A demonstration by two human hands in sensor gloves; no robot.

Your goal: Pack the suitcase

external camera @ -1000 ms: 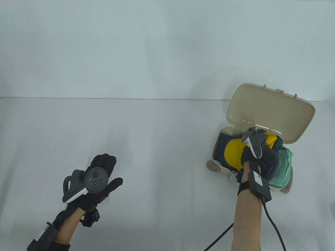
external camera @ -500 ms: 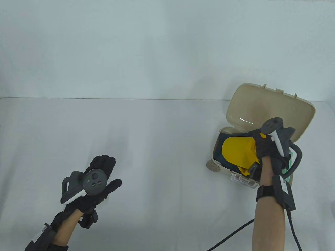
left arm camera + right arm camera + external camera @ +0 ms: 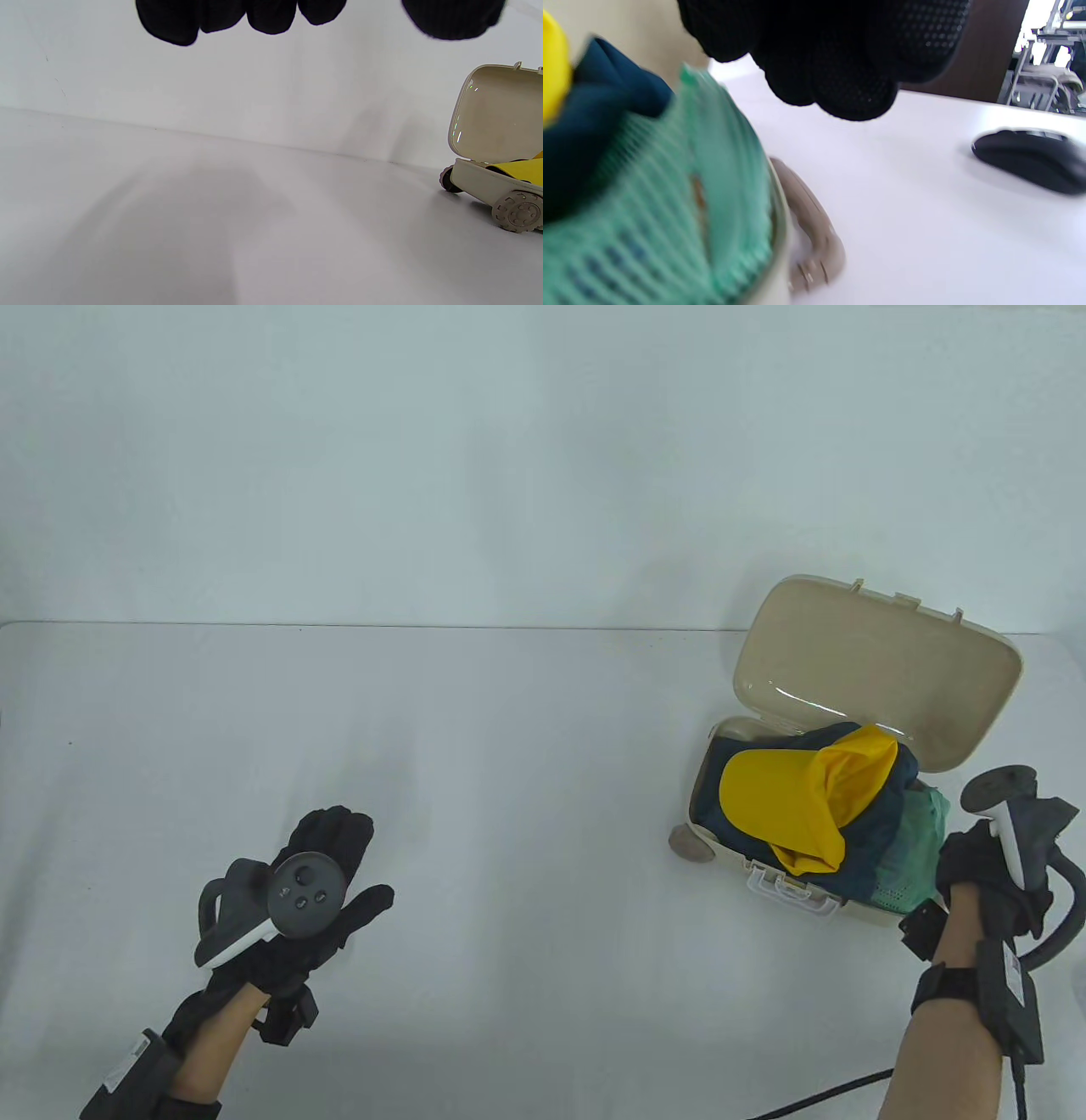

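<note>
On a white desk [image 3: 509,780], a small beige suitcase [image 3: 793,891] on wheels stands at the right, lid [image 3: 882,670] raised, stuffed with a dark blue garment [image 3: 878,831], a yellow cloth [image 3: 789,802] and green mesh fabric [image 3: 912,848]. The right hand [image 3: 988,874], fingers curled and holding nothing, sits just beside it; the left hand [image 3: 318,882] rests far left, fingers straight.

A small beige suitcase [image 3: 768,886] was set at the right of the table, its lid [image 3: 882,670] propped open toward the far side. It was stuffed with a yellow garment [image 3: 789,802] laid over dark blue cloth [image 3: 878,836] and green mesh fabric [image 3: 912,853] at the right.
</note>
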